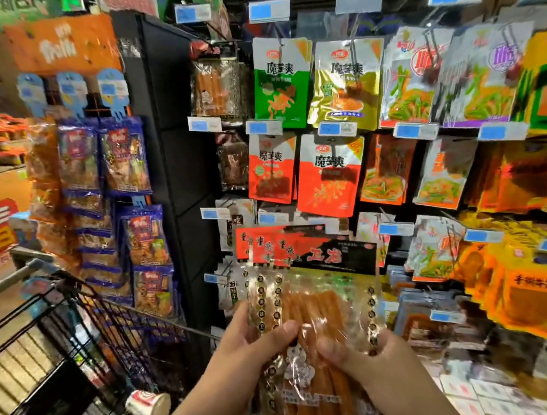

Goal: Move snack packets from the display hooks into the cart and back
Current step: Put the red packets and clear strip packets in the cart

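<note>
Nearest: left hand and right hand both grasp one fanned bunch of snack packets. Each thumb is pressed on the front film and the other fingers are curled behind. The packets are clear bags of orange-brown sticks with red-and-black header cards, and several headers overlap at the top. The bunch is held upright at mid-frame in front of the lower display rows. It is right of the cart and not inside it, and I can't tell whether its headers are on a hook. Lower left is a black wire cart, its rim just left of the left forearm. A white cup with red print lies on its side in the basket. Behind the cart is a side rack of blue-edged snack bags hung in columns, with an orange sign above. A black upright panel separates that rack from the main wall. On the wall, display hooks carry rows of pouches. The top row has a green pouch beside a gold pouch. Two red pouches hang side by side below them. Blue-and-white price tags sit at the hook ends. The packets further right are blurred and unreadable.
</note>
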{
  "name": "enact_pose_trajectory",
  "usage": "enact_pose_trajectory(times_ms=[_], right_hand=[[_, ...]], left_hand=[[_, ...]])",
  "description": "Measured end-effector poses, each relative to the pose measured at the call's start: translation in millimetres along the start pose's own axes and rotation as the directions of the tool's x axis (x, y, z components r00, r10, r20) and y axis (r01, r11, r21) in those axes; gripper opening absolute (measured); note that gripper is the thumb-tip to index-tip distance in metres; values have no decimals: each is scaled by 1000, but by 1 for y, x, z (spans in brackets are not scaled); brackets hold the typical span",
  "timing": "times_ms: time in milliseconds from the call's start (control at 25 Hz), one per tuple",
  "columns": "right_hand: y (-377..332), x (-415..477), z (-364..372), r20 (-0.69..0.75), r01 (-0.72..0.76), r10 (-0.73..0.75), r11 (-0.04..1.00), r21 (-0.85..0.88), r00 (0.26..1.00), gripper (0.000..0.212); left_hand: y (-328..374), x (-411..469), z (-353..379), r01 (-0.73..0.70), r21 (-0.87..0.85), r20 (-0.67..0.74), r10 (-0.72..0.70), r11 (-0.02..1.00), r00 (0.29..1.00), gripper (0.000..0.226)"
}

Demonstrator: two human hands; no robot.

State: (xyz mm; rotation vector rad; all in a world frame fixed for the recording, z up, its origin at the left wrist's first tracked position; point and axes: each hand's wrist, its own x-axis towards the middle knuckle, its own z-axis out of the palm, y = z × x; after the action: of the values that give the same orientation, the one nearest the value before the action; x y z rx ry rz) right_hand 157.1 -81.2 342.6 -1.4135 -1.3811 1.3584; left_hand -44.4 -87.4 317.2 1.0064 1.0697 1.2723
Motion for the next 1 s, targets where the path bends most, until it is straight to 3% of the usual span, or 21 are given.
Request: enact_pose_trajectory(times_ms=[120,160,240,280,320,360,440,520,600,720,840,1000], right_hand=[[18,25,-36,19,16,-16,1000,-17,1000,122],[22,34,-52,30,23,-24,999,30,999,112],[23,43,-85,79,56,-67,989,138,995,64],[23,47,-102,86,75,-90,983,170,992,53],[27,53,-119,90,95,-114,977,189,989,56],[32,62,-139,87,106,-127,972,210,988,72],[37,73,-173,87,86,-108,971,224,990,103],[38,81,-200,94,89,-110,974,208,989,118],[38,89,-222,104,100,-123,974,203,987,123],[37,106,-243,126,120,-152,965,231,980,92],[22,123,-244,110,153,-185,957,245,977,67],[12,161,-240,182,179,-224,956,233,958,61]], left_hand=[[-8,16,32,-14,28,39,12,1000,999,75],[-10,22,46,-6,38,41,5,999,999,71],[-15,35,80,36,15,19,-36,999,999,74],[-16,40,96,37,0,26,-37,999,999,68],[-17,45,111,25,3,34,-25,1000,999,60],[-20,53,129,16,20,34,-17,1000,999,59],[-28,67,164,1,65,-12,0,998,1000,85],[-36,76,190,0,137,-51,7,991,999,108],[-36,85,209,-3,153,-47,10,988,999,101],[-26,99,223,59,120,-16,-57,991,998,88],[-19,115,218,36,164,-65,-25,986,998,110],[-18,146,199,18,248,-109,9,969,994,115]])
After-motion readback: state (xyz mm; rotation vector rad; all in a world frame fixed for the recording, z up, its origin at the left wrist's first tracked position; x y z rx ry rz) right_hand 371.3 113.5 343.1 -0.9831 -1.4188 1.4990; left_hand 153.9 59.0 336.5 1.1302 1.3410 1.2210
